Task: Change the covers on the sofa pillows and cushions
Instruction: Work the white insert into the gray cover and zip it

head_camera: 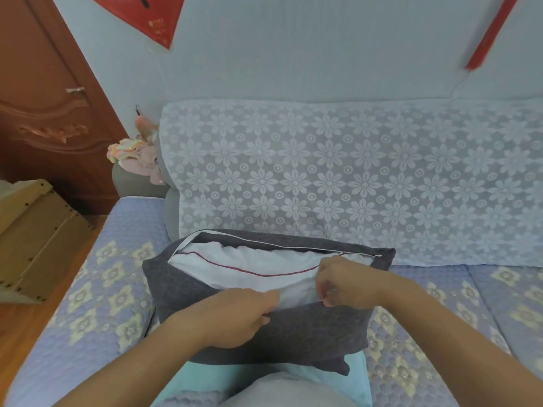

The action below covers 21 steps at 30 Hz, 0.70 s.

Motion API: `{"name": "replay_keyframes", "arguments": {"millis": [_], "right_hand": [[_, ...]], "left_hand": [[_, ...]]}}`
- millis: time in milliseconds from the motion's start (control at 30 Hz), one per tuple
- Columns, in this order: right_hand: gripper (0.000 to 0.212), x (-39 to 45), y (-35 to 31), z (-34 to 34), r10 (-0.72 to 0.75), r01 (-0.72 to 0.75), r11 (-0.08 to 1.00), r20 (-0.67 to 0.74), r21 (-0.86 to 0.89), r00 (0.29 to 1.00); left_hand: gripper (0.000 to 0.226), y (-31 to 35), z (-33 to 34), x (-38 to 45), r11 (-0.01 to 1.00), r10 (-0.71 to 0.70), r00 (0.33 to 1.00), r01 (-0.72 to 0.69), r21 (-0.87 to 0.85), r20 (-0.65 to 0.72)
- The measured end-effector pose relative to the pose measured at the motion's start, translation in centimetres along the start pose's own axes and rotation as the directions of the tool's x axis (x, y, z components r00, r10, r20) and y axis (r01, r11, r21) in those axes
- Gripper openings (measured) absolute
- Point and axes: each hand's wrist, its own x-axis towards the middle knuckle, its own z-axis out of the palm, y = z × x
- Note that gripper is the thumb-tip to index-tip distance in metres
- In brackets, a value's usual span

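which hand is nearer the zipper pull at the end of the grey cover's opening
Right. The right hand is just below-left of the zipper pull, pinching the grey cover; the left hand grips the opening's near edge, farther left.

home, probably living room | sofa (97, 289) with lace throw (352, 177) | carved wooden door (44, 113)

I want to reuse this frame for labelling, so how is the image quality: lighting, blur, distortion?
Head view: soft, even light with a bluish cast and no glare; faint shadows under the left hand and right hand on the grey cover. Wide-angle bending curves the door and the sofa back. Overall slightly soft; the fingers look a little smeared.
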Motion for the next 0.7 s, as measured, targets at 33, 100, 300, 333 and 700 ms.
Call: {"name": "replay_keyframes", "arguments": {"millis": [33, 100, 300, 333, 700], "right_hand": [[0.019, -0.2, 0.5, 0.2, 0.022, -0.022, 0.999, -0.027, 0.024, 0.999], [0.024, -1.4, 2.2, 0.0, 0.094, -0.094, 0.996, -0.077, 0.011, 0.993], [0.037, -3.8, 6.5, 0.5, 0.149, -0.198, 0.961, -0.244, -0.193, 0.958], [0.042, -3.9, 6.3, 0.3, 0.126, -0.172, 0.976, -0.293, -0.137, 0.948], [0.034, -5.5, -1.6, -14.0, 0.095, -0.247, 0.968, -0.982, 0.052, 0.163]], "left_hand": [[0.016, -0.2, -0.5, -0.5, 1.000, -0.010, 1.000, 0.010, -0.002, 0.020], [0.024, -1.9, -2.0, -2.2, 0.997, -0.073, 0.997, 0.073, -0.010, 0.010], [0.077, -10.5, -5.0, -8.3, 0.904, -0.412, 0.908, 0.398, 0.158, 0.070], [0.081, -10.9, -4.9, -8.6, 0.903, -0.409, 0.913, 0.405, 0.144, -0.007], [0.034, -7.3, -19.6, -6.5, 0.880, -0.154, 0.260, 0.476, -0.012, -0.953]]}}
